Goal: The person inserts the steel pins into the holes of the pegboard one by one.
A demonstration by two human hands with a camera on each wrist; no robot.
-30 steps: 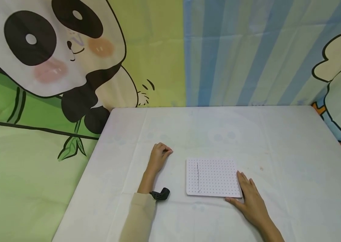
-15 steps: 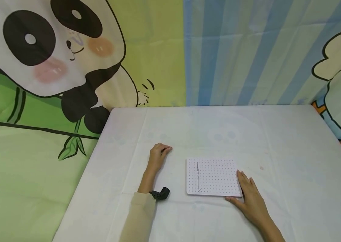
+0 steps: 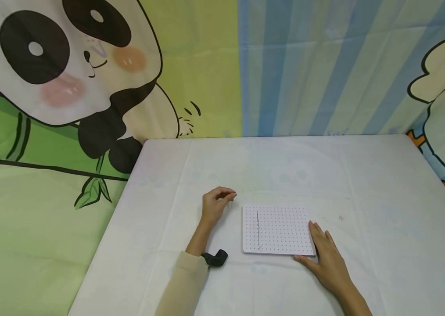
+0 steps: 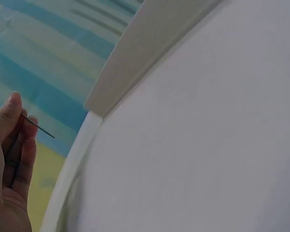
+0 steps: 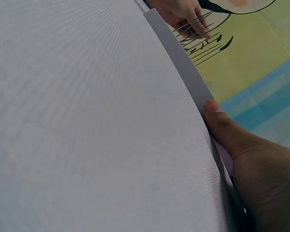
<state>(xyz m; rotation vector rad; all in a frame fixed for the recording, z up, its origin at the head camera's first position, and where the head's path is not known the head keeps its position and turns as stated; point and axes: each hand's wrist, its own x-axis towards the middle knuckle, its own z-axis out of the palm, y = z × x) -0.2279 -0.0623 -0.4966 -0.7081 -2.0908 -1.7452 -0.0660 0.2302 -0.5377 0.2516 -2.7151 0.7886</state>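
A white perforated board (image 3: 285,230) lies flat on the table. Along its left part runs a row of thin dark pins (image 3: 258,228), standing up from the board in the right wrist view. My left hand (image 3: 215,205) is raised beyond the board's upper left corner, thumb and fingertips pinching a thin dark needle-like pin (image 4: 40,127) whose pointed end sticks out. My right hand (image 3: 328,262) rests against the board's lower right corner, fingers along the right edge and thumb (image 5: 222,124) at the near edge. Its fingers are hidden in the right wrist view.
A white cloth (image 3: 364,184) covers the table. Behind it hangs a printed curtain (image 3: 202,57) with a panda and stripes. A black strap device (image 3: 216,258) sits on my left wrist, below the beige sleeve (image 3: 184,281).
My left hand has moved slightly right, closer to the board, and the pin's tip now shows below its fingers. My right hand and the board stay in place.
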